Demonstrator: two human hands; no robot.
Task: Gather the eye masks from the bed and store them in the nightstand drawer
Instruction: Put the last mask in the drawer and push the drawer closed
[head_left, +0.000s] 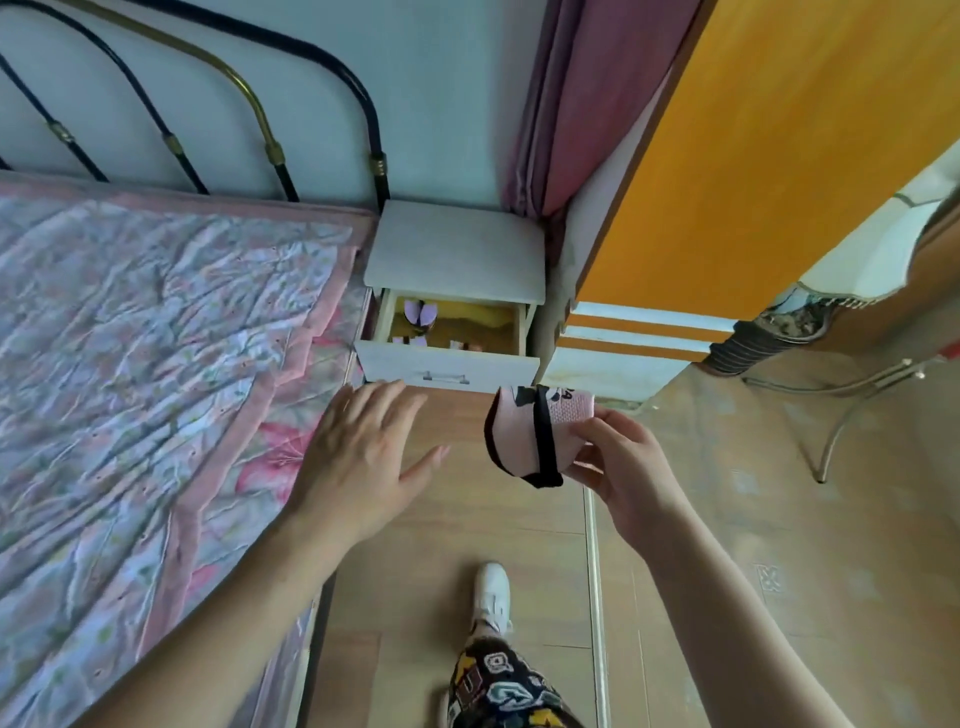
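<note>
A white nightstand (457, 249) stands between the bed and a wardrobe, with its top drawer (447, 364) pulled out. Inside the drawer lies a lilac eye mask (420, 314), and small pale items show near its front wall. My right hand (621, 457) holds a folded pink eye mask (519, 434) with a black strap, just below and right of the drawer front. My left hand (363, 457) hovers with fingers spread, holding nothing, just under the drawer's left corner.
The bed (145, 364) with a floral quilt fills the left, its black metal headboard (208, 114) against the wall. An orange wardrobe (753, 156) and pink curtain (582, 104) stand right of the nightstand. Chair legs (841, 410) are on the floor at right. My foot (491, 592) is below.
</note>
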